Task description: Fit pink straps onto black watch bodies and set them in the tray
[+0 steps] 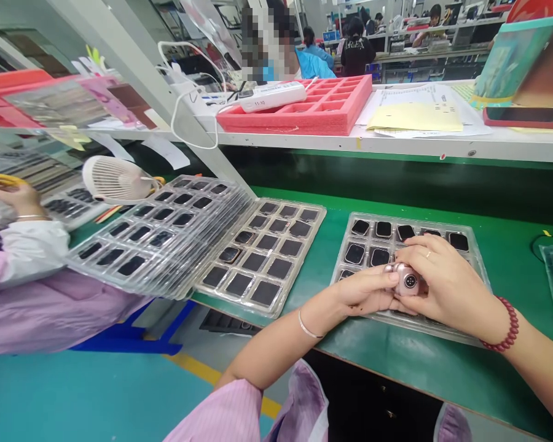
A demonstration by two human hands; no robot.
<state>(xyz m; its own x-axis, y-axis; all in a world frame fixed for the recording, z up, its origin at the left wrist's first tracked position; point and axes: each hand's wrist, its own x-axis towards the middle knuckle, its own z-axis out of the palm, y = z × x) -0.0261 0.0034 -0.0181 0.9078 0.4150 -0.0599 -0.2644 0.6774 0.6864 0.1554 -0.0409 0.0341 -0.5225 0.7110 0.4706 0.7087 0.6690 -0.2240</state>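
Rose-pink, a small watch-like case (408, 281) is held above a tray between the left hand (367, 293) and the right hand (435, 270); the left thumb is laid along its near side, and the right fingers are curled closely about its other side; a round dark disc is shown on its exposed end. A thin bangle (308, 325) is worn on the left wrist, a red bead bracelet (507, 325) on the right; beneath both hands, dark watch faces (354, 253) are seated in the clear tray (477, 255), which is partly hidden and is borne by the green bench (396, 362). To the left, a second tray (295, 264) is placed, with two watch-like pieces (230, 255) seen among its dark squares; beside it, a stack of clear trays (191, 252) is set, with a white fan (115, 179) near its far left side; another person's hand (21, 199) is seen farther left. Beyond, a red compartmented tray (304, 123) and papers (415, 116) are carried on a white shelf (396, 144).
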